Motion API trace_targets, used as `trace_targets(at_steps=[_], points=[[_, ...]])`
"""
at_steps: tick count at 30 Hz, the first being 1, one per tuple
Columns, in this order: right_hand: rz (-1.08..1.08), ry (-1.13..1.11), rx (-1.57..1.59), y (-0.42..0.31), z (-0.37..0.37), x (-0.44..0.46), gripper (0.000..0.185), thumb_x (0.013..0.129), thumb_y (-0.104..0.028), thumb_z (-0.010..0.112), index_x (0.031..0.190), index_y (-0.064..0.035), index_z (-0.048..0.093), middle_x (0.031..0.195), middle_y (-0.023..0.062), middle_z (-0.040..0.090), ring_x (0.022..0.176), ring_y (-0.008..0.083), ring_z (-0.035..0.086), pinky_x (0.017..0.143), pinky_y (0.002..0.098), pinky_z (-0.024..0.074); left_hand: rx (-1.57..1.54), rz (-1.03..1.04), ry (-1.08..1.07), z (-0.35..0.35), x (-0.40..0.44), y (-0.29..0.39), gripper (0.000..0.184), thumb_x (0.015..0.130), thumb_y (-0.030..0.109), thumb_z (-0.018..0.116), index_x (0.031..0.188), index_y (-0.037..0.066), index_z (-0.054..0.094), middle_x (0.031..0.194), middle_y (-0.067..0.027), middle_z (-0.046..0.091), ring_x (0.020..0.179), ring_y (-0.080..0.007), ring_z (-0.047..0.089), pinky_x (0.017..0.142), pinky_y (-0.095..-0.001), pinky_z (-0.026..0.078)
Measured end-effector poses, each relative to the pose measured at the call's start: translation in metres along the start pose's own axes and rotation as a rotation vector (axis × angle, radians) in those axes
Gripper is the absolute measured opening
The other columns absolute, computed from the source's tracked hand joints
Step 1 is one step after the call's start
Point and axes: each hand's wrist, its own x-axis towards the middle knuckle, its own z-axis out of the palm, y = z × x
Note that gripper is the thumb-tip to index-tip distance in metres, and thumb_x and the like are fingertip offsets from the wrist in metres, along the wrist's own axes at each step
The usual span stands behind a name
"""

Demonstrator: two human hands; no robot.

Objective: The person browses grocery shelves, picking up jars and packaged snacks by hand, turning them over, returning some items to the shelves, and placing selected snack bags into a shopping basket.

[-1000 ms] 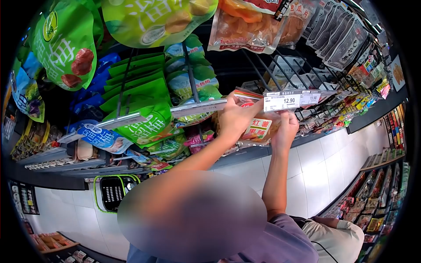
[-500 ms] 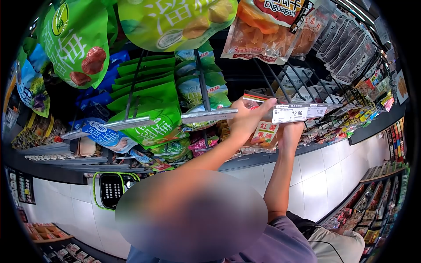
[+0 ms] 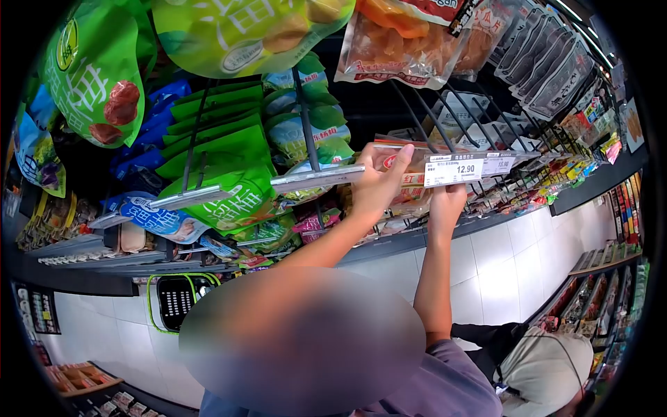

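My left hand is closed on the left edge of a clear snack bag with red lettering and an orange top band, its thumb across the front. Fingers of my right hand grip the bag's right side from below, just under a white price label reading 12.90. That label and the hook end hide part of the bag and some fingertips. Behind it, metal hooks run back into the shelf.
Green bags hang left of my hands, larger bags above. A black basket with a green rim stands on the tiled floor. Another person in light trousers is at the lower right. Stocked shelves line the right.
The bag has gone from hanging below the label to sitting higher behind it, with both hands still on it. The person in light trousers has shifted right. The view has swayed slightly.
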Motion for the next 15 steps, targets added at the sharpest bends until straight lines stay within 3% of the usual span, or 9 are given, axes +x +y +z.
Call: trace_targets(at_steps=[2, 6, 9, 12, 14, 15], points=[[-0.002, -0.02, -0.012, 0.007, -0.004, 0.005, 0.026, 0.091, -0.006, 0.061, 0.113, 0.0067, 0.06, 0.11, 0.0113, 0.064, 0.101, 0.017, 0.06, 0.089, 0.0289, 0.046, 0.066, -0.063, 0.001, -0.003, -0.003, -0.002, 0.051, 0.081, 0.045, 0.076, 0.093, -0.002, 0.06, 0.089, -0.011, 0.068, 0.085, -0.0169, 0.064, 0.08, -0.0283, 0.049], [-0.029, -0.038, -0.109, 0.005, -0.002, 0.013, 0.022, 0.088, -0.004, 0.063, 0.107, 0.0064, 0.058, 0.102, 0.0105, 0.065, 0.093, 0.0155, 0.06, 0.081, 0.0285, 0.0473, 0.147, -0.055, 0.042, 0.0, 0.007, -0.007, 0.059, 0.08, 0.055, 0.072, 0.092, -0.001, 0.06, 0.092, -0.012, 0.066, 0.088, -0.0197, 0.063, 0.083, -0.0309, 0.048], [0.006, -0.047, -0.154, 0.002, 0.003, 0.01, 0.019, 0.089, -0.006, 0.061, 0.104, 0.0064, 0.059, 0.095, 0.011, 0.065, 0.088, 0.015, 0.06, 0.075, 0.0286, 0.0475, 0.151, -0.059, 0.05, -0.003, 0.009, -0.011, 0.058, 0.08, 0.054, 0.072, 0.092, -0.001, 0.06, 0.091, -0.0121, 0.066, 0.089, -0.0199, 0.063, 0.082, -0.031, 0.048], [-0.112, -0.025, -0.252, 0.012, 0.004, 0.01, 0.018, 0.091, -0.008, 0.058, 0.102, 0.0069, 0.06, 0.092, 0.0109, 0.065, 0.083, 0.0153, 0.061, 0.071, 0.0291, 0.0482, 0.206, -0.083, 0.079, -0.006, 0.002, -0.007, 0.059, 0.08, 0.056, 0.071, 0.094, -0.001, 0.06, 0.092, -0.0138, 0.067, 0.089, -0.0224, 0.064, 0.082, -0.032, 0.048], [-0.034, -0.069, -0.263, 0.013, 0.002, 0.004, 0.032, 0.093, -0.017, 0.063, 0.115, 0.0062, 0.059, 0.115, 0.0118, 0.063, 0.105, 0.0174, 0.056, 0.094, 0.0295, 0.0412, 0.209, -0.091, 0.105, -0.008, -0.004, -0.008, 0.061, 0.079, 0.058, 0.07, 0.096, 0.0, 0.061, 0.092, -0.0147, 0.068, 0.089, -0.0253, 0.065, 0.083, -0.0342, 0.048], [0.014, -0.09, -0.282, 0.012, 0.002, 0.0, 0.035, 0.094, -0.019, 0.064, 0.118, 0.0067, 0.058, 0.118, 0.0126, 0.062, 0.108, 0.0163, 0.055, 0.095, 0.0292, 0.0405, 0.211, -0.095, 0.13, -0.012, -0.008, -0.012, 0.061, 0.079, 0.058, 0.07, 0.096, 0.0, 0.061, 0.092, -0.0147, 0.068, 0.089, -0.0253, 0.065, 0.083, -0.0342, 0.048]])
